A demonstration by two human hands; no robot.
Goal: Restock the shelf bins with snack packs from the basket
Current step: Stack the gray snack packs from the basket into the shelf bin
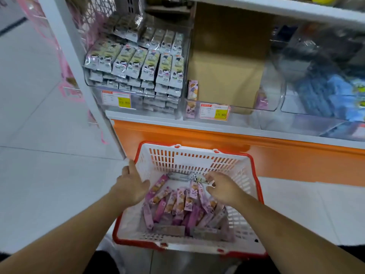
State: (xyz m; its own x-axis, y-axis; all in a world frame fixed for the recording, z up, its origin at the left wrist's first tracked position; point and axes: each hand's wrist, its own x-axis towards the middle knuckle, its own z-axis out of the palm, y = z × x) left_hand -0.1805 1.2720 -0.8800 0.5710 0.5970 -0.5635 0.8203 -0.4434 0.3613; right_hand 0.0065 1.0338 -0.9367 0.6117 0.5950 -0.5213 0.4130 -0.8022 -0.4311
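Note:
A white basket with a red rim (197, 159) sits on the floor below the shelf, holding several pink and purple snack packs (177, 202). My left hand (131, 184) rests on the basket's left rim with the fingers fairly straight. My right hand (222, 187) is inside the basket, its fingers curled around a small silvery pack (198, 178) at the far end. Above, a clear shelf bin (134, 103) is full of grey-green snack packs (138, 62). The clear middle bin (272, 99) holds a few purple packs (192, 89) and a cardboard box (227, 72).
An orange shelf base (217, 139) runs behind the basket. Price tags (116, 99) hang on the bin fronts. A bin with blue packs (335, 95) stands at the right. A pink rack (65, 62) is at the left over white floor tiles.

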